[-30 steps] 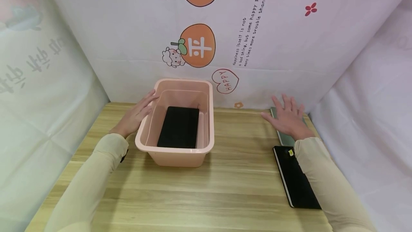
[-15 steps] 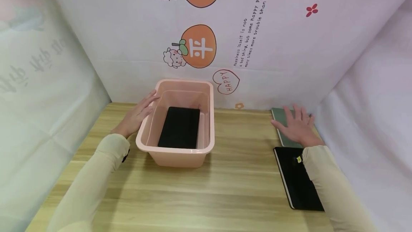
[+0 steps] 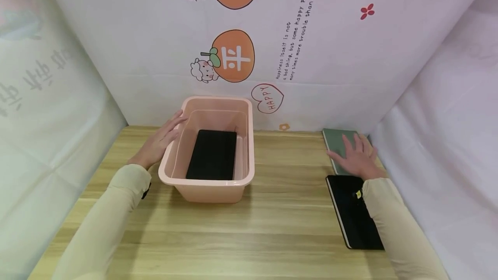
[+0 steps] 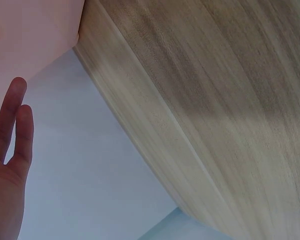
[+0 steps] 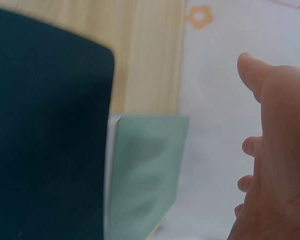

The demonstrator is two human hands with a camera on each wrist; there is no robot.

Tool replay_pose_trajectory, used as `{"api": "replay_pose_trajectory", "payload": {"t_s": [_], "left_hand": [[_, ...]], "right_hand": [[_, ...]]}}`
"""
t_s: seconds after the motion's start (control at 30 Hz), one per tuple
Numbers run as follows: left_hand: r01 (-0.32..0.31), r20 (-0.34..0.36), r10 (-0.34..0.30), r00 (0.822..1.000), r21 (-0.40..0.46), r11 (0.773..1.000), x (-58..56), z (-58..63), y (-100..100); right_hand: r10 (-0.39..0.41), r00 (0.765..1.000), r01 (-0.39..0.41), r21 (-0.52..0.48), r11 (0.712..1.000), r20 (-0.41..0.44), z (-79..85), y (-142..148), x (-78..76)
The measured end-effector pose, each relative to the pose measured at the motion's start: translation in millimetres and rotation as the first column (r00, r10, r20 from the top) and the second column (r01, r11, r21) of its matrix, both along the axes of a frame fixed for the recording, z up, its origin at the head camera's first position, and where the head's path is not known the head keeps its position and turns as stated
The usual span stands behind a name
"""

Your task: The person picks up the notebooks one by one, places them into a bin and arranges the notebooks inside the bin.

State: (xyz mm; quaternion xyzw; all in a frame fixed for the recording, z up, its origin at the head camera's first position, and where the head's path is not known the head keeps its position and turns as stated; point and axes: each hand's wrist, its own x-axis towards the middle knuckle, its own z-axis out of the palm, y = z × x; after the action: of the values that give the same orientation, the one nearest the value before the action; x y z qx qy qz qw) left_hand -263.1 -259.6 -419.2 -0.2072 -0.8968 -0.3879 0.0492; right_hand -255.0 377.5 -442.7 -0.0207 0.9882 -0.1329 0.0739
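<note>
On head cam I see L hand (image 3: 154, 144) w/ fingers nearly straight, resting at rim of pink bin (image 3: 210, 193), gripping nothing; black flat item (image 3: 212, 154) lies inside. R hand (image 3: 357, 160), fingers spread, also w/o grip, is above green notebook (image 3: 335, 142); black notebook (image 3: 354, 217) is just beside that, partly behind R sleeve (image 3: 393, 219). On L wrist cam, two fingers show straight near pink bin. On R wrist cam, R hand is apart from green notebook.

Bin (image 3: 208, 193) left on table (image 3: 280, 219), flat item (image 3: 212, 154) inside, two notebooks (image 3: 352, 215) right
</note>
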Motion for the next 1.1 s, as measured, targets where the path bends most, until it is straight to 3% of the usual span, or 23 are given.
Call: {"api": "replay_pose_trajectory", "payload": {"t_s": [0.37,0.63,0.9,1.1], "left_hand": [[0.011,-0.005,-0.011,1.000,0.004,1.000,-1.3,0.1,-2],[0.004,-0.005,-0.004,1.000,-0.001,1.000,-0.6,-1.5,-2],[-0.001,-0.009,0.002,1.000,0.014,1.000,-0.8,-4.0,-1],[0.010,-0.023,-0.010,1.000,0.007,1.000,-0.4,-0.9,-1]], "right_hand": [[-0.029,0.996,0.027,0.024,0.999,0.087,-17.5,26,1.9],[-0.057,0.991,0.059,-0.011,0.998,0.121,-28.2,43,-0.1],[-0.060,0.986,0.067,-0.042,0.997,0.156,-23.6,43,10.5],[-0.084,0.983,0.092,-0.045,0.995,0.163,-32.4,49,11.5]]}}
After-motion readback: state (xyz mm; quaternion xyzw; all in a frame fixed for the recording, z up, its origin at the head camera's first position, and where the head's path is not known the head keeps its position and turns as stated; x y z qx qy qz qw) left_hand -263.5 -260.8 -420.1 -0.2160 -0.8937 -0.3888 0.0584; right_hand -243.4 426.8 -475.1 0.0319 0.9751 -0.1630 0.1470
